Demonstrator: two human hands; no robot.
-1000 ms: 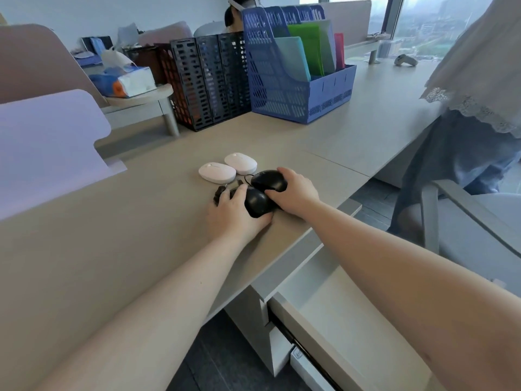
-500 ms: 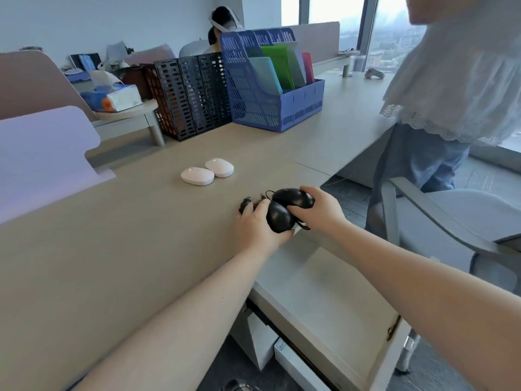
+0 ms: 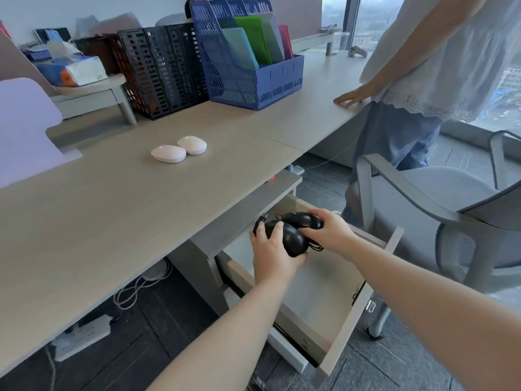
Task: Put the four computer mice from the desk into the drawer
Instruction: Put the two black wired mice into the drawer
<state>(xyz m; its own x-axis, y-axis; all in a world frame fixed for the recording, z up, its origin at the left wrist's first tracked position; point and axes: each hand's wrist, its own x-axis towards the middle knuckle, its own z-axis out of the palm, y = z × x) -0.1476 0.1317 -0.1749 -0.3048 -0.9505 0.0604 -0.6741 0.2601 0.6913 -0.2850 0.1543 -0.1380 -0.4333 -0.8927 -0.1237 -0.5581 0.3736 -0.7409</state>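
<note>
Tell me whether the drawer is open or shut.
Open. The drawer is pulled well out from under the desk, its pale floor bare, with both hands holding black mice above it.

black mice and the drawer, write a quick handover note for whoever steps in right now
Left hand: grip shut on the nearer black mouse, over the open drawer.
Right hand: grip shut on the farther black mouse, cords bunched between the two.
Two white mice lie side by side on the desk.
Done: black mice lifted off the desk. Nothing lies in the visible part of the drawer yet.
Left: set both black mice down inside, then fetch the white pair.
</note>
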